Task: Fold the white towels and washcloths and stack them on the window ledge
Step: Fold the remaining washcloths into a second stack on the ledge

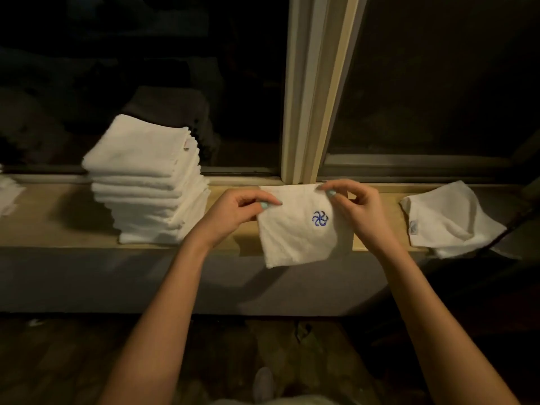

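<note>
A small white washcloth [295, 235] with a blue swirl emblem hangs in front of the wooden window ledge [58, 217]. My left hand [236, 209] pinches its upper left edge. The upper right corner is pinched by my right hand [359, 206]. The cloth's lower part droops past the ledge's front edge. Left of my hands a tall stack of folded white washcloths [146, 182] stands on the ledge. A loose, unfolded white cloth [450, 220] lies on the ledge at the right.
Dark window panes and a pale frame post [315, 89] rise behind the ledge. Another white cloth edge [7, 191] shows at the far left. Below the ledge is a grey wall, then a dark floor with my shoe [263, 384].
</note>
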`<state>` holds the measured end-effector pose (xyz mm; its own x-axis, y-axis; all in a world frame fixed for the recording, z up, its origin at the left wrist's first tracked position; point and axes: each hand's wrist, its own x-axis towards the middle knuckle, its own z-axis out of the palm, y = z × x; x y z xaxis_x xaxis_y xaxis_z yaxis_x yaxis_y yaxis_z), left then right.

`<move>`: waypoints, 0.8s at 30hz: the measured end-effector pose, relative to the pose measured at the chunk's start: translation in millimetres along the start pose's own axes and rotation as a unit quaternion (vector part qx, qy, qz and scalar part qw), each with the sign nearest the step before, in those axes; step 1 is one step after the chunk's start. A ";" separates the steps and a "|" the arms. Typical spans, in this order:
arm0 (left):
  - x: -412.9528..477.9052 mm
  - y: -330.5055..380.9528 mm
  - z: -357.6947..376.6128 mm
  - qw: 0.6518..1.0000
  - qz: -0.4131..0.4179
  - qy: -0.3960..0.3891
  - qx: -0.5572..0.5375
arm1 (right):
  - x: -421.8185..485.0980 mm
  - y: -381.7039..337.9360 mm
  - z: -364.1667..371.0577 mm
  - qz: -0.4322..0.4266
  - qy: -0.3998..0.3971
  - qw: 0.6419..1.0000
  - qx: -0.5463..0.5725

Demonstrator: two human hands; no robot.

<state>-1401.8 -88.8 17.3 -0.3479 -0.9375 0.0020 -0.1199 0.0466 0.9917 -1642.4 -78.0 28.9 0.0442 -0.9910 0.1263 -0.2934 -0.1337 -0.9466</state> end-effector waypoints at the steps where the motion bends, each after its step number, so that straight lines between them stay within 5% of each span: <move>1: -3.3 3.1 -1.2 1.000 0.007 0.030 -0.002 | 2.1 -5.3 0.9 0.002 -0.020 1.000 0.010; 7: -29.4 39.9 -23.3 0.998 0.023 0.050 0.008 | 15.4 -43.4 8.8 0.016 -0.114 0.985 0.132; 11: -41.2 55.5 -45.0 0.991 0.056 0.113 0.050 | 26.5 -61.0 21.1 -0.036 -0.212 0.975 0.061; 19: -46.6 60.0 -92.1 0.959 0.097 0.257 0.061 | 51.7 -92.3 85.0 -0.044 -0.180 0.977 0.109; 24: -43.3 55.2 -156.2 0.980 0.031 0.179 0.076 | 78.8 -98.5 126.2 -0.055 -0.223 0.973 0.017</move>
<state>-1248.2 -99.4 92.1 -0.0142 -0.9910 0.1329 -0.2564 0.1321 0.9575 -1489.5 -142.4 94.7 0.4864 -0.8687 0.0932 -0.2314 -0.2310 -0.9450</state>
